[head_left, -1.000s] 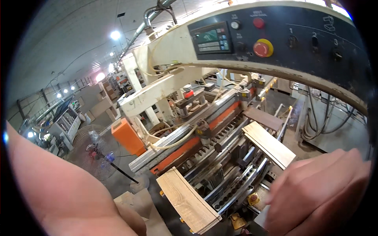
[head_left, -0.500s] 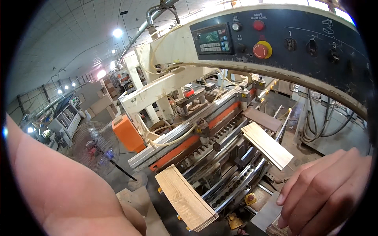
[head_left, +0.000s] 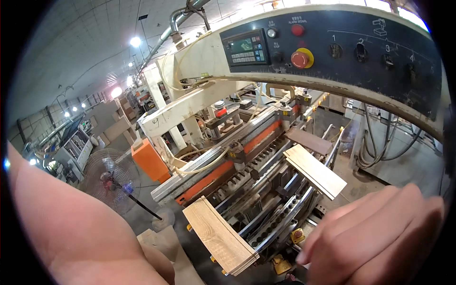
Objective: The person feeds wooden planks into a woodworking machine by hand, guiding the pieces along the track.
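Right hand [head_left: 373, 240]: moved nearer yellow button box [head_left: 297, 236], fingers curled, grip hidden | Left arm [head_left: 85, 228]: hand state cannot tell | Wood-grain board stacks [head_left: 221, 235]: unmoved, work apparently unadvanced

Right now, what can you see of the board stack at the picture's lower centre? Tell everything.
The stack of boards is light brown with wood grain, apparently wood or wood-look panel. Its long boards lie roughly aligned, thin layers showing at the near end, number unclear. It slants from upper left to lower right, apparently resting across metal rails, with yellow parts peeking out along its left edge. The right hand is apart from it.
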Action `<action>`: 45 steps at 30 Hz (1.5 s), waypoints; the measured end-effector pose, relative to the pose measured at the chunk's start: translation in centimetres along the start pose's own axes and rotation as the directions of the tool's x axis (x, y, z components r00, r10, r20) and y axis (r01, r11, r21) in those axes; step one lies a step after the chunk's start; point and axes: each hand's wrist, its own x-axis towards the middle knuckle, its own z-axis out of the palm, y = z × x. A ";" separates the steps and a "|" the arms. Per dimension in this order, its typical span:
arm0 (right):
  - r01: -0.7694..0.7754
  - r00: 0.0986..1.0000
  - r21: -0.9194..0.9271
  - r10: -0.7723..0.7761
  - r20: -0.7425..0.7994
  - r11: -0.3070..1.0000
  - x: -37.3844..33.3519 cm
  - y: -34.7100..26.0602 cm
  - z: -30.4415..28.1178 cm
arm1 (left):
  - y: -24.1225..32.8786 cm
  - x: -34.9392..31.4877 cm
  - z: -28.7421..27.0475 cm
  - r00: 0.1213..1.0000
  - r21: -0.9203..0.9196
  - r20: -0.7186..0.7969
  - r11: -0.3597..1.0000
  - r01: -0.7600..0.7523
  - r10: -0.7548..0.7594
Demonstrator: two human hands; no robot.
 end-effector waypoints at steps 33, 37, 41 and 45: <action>0.009 0.958 0.140 0.032 -0.286 0.990 -1.9 -0.3 0.8 | 1.0 0.4 0.2 1.000 -0.052 -0.013 0.999 -0.005 0.005; 0.182 0.822 0.451 0.117 -0.558 0.874 -1.3 0.1 4.4 | 0.6 0.3 -1.0 1.000 0.020 0.022 1.000 -0.021 0.020; 0.016 0.966 0.316 -0.096 0.239 0.949 0.9 -1.2 0.0 | 1.6 1.1 -1.6 0.999 0.021 0.024 0.999 -0.032 0.032; -0.103 0.753 0.389 -0.183 0.631 0.916 2.5 -2.7 -2.7 | 2.2 0.9 -1.2 1.000 -0.027 0.003 0.999 -0.025 0.025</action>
